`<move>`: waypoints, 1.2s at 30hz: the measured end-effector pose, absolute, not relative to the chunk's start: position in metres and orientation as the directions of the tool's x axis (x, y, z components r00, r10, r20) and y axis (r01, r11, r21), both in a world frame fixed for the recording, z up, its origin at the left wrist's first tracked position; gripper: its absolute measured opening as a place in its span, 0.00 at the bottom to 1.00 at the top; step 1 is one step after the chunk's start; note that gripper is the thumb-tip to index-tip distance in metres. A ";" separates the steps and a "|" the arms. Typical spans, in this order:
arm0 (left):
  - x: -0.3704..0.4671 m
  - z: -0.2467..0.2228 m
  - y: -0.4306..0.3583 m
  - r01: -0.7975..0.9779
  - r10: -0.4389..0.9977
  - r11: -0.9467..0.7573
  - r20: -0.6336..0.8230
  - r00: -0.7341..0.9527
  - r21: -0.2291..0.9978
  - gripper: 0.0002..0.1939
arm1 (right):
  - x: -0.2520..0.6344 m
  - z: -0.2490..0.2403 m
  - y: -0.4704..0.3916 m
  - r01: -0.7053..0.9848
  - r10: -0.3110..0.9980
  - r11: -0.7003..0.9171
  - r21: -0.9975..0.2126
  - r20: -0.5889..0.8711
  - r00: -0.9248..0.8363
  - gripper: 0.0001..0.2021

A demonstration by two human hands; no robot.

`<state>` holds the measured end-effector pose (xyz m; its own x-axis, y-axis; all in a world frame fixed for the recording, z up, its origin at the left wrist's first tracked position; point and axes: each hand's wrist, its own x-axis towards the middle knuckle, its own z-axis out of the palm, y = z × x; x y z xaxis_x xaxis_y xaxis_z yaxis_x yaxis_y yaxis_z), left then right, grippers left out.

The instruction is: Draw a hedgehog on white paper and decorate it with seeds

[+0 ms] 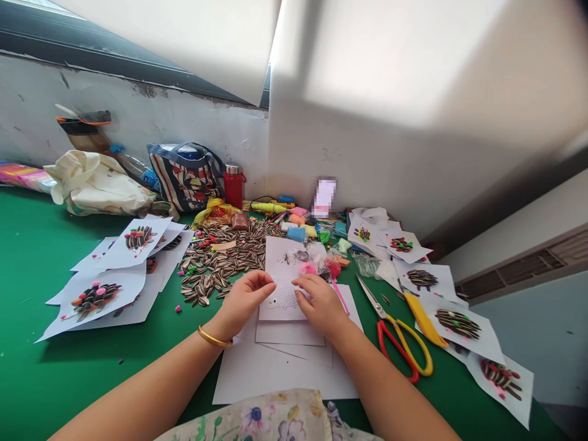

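My left hand (250, 298) is over the left side of a white sheet with a printed hedgehog outline (283, 298). Its thumb and fingertips are pinched together; whatever is between them is too small to make out. On the drawing's right side, my right hand (323, 303) has loosely curved fingers, thumb and forefinger apart, with nothing visible in them. More white sheets (289, 334) lie stacked below the drawing. Just beyond my hands are clear bags with pink and red clay (316, 264). A large heap of striped sunflower seeds (229, 254) spreads to the left.
Seed-decorated hedgehog sheets (98, 300) overlap at left; others (459, 321) line the right edge. Scissors (395, 334) with red and yellow handles lie open beside a yellow strip (425, 321). A red flask (233, 187), striped bag (186, 177) and phone (324, 196) stand by the wall.
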<state>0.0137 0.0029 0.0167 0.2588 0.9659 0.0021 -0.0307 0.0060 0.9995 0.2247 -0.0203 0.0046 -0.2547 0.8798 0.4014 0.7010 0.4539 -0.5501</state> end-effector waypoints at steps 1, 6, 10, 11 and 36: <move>0.014 0.017 0.003 -0.021 0.966 0.003 0.003 0.257 1.000 0.12 | 0.225 0.005 -0.020 0.701 0.879 0.455 -0.549 0.404 -0.254 0.13; 0.014 0.019 0.003 0.006 0.972 -0.024 0.022 0.233 1.000 0.15 | 0.225 0.003 -0.020 0.698 0.870 0.465 -0.545 0.426 -0.248 0.12; 0.013 0.020 0.004 0.002 0.973 -0.011 0.010 0.230 1.000 0.12 | 0.225 0.002 -0.020 0.704 0.868 0.467 -0.535 0.430 -0.250 0.12; 0.013 0.020 0.004 0.012 0.974 -0.014 0.011 0.227 1.000 0.12 | 0.225 0.002 -0.020 0.707 0.870 0.464 -0.534 0.425 -0.250 0.12; 0.007 0.011 0.011 0.582 0.903 -0.350 0.099 0.418 0.734 0.12 | 0.223 0.007 -0.021 0.744 0.909 0.406 -0.530 0.320 -0.268 0.10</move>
<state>0.0068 0.0112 0.0107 0.4181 0.9030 0.0992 0.5817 -0.3500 0.7343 0.2228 -0.0215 0.0067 -0.2679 0.9087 0.3203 0.7444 0.4062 -0.5300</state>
